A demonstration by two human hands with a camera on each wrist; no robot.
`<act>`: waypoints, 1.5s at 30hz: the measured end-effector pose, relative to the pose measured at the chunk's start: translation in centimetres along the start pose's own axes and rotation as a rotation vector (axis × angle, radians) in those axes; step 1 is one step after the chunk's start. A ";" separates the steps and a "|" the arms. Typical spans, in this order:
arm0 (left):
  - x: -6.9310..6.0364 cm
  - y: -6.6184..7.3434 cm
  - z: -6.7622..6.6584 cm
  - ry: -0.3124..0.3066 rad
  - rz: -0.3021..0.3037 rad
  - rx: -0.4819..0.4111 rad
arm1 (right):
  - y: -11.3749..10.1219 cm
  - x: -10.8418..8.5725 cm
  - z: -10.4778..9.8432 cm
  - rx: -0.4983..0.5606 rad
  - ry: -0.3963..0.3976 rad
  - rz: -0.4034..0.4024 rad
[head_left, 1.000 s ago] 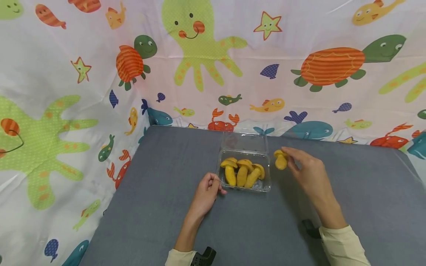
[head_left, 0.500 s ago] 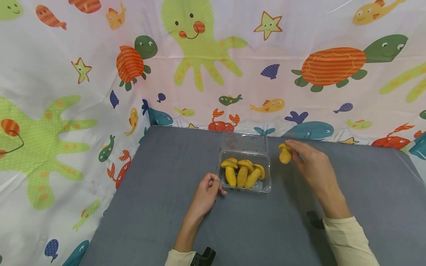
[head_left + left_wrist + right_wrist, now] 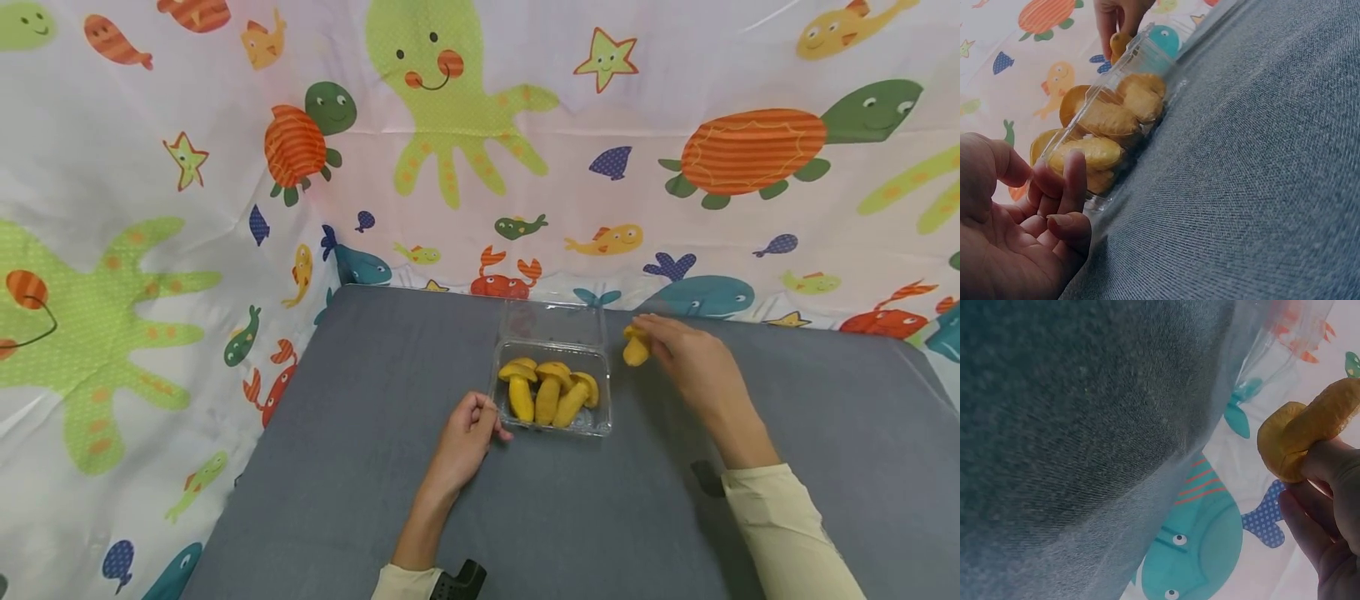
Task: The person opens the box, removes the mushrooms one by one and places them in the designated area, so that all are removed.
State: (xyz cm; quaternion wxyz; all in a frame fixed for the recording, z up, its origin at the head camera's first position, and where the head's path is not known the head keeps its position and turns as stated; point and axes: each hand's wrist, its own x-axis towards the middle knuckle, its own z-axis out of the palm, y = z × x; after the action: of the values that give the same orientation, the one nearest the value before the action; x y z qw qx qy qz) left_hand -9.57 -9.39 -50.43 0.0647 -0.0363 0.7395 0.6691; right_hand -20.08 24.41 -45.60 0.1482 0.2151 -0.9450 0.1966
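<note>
The person's right arm wears a long, pale cream fabric sleeve (image 3: 783,525) with soft creases along it, its plain edge ending above the bare right hand (image 3: 693,362). A matching pale cream left sleeve (image 3: 405,582) ends above the bare left hand (image 3: 467,433), and an angular black wrist device (image 3: 459,582) with a ribbed-looking side sits at its cuff.

Left hand (image 3: 463,435): the fingers were curled, the thumb near the index finger; the left forearm (image 3: 426,521) slanted forward and inward. Right hand (image 3: 699,368): thumb and fingers formed a pinch, farther forward, its forearm likewise angled inward.
</note>
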 end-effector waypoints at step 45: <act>0.1 -0.1 -0.1 -0.009 0.005 0.011 | 1.7 1.8 2.5 -0.019 -0.195 0.002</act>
State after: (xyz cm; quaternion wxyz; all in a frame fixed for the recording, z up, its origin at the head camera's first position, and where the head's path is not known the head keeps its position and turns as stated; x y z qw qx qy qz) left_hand -9.66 -9.47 -50.49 0.0665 -0.0312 0.7431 0.6652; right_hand -22.85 24.08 -47.66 0.0577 0.2310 -0.9570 0.1657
